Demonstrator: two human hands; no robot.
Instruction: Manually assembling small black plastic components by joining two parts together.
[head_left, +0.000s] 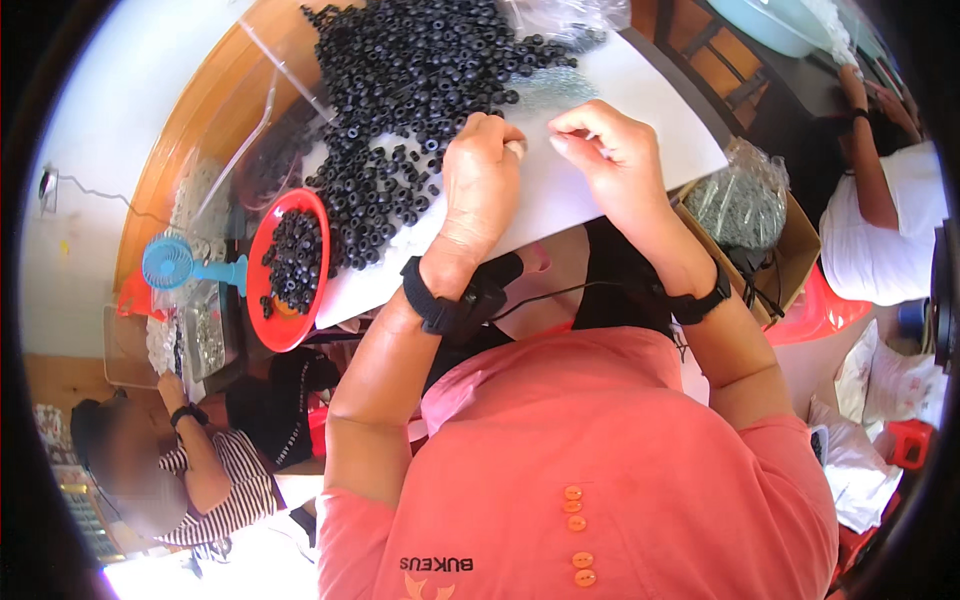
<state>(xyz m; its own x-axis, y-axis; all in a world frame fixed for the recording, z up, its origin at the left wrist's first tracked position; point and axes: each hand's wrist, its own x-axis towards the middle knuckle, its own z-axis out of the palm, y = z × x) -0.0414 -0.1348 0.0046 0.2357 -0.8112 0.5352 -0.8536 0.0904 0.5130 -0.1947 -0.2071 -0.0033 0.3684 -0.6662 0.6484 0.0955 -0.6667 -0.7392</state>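
My left hand [482, 178] is closed just above the white board, its fingers curled and the thumb pressed to them. Something pale shows at its fingertips, too small to name. Opposite it, my right hand [615, 150] makes a pinch with thumb and forefinger; what lies in the pinch, if anything, cannot be made out. The fingertips of the two hands are a short gap apart. A large heap of small black ring-like parts [400, 85] spreads beside and beyond my left hand. Beyond the hands lies a patch of small, shiny, silvery pieces [548, 92].
Left of the white board [660, 130], a red dish [322, 235] holds more black parts beside a blue handheld fan [168, 262]. At the right, a bag of grey pieces [740, 200] sits in a cardboard box [795, 270]. Co-workers sit at both sides.
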